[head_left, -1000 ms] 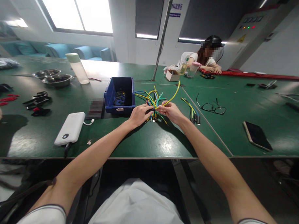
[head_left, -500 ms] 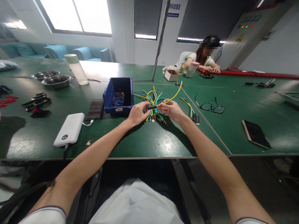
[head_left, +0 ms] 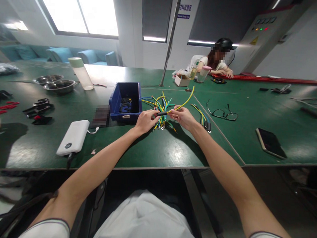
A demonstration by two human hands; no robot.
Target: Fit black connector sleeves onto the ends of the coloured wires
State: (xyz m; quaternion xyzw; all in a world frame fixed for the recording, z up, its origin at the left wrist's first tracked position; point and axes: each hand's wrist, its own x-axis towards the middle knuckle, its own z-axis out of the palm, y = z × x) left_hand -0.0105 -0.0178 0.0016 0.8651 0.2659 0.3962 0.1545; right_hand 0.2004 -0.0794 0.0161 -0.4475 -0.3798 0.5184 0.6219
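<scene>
Between my hands lies a short black sleeve (head_left: 162,113), held level above a spread bundle of yellow, green and blue wires (head_left: 161,102). My left hand (head_left: 146,121) is closed on the sleeve's left end. With its fingers pinched, my right hand (head_left: 183,116) grips a yellow wire (head_left: 187,100) beside the sleeve's right end; the wire curves up to the right. A blue bin (head_left: 125,102) with small black parts stands left of the bundle. To the right lie several wires with black sleeves (head_left: 207,125) and ring ends.
A white power bank (head_left: 74,137) and a bottle (head_left: 81,73) are on the left, near metal bowls (head_left: 61,86). Eyeglasses (head_left: 224,114) and a phone (head_left: 271,143) lie right. A metal pole (head_left: 168,45) rises behind the wires. Across the table sits a person (head_left: 211,63).
My left fingers have shifted slightly on the black sleeve, which now sits a little further right. The rest looks nearly the same.
</scene>
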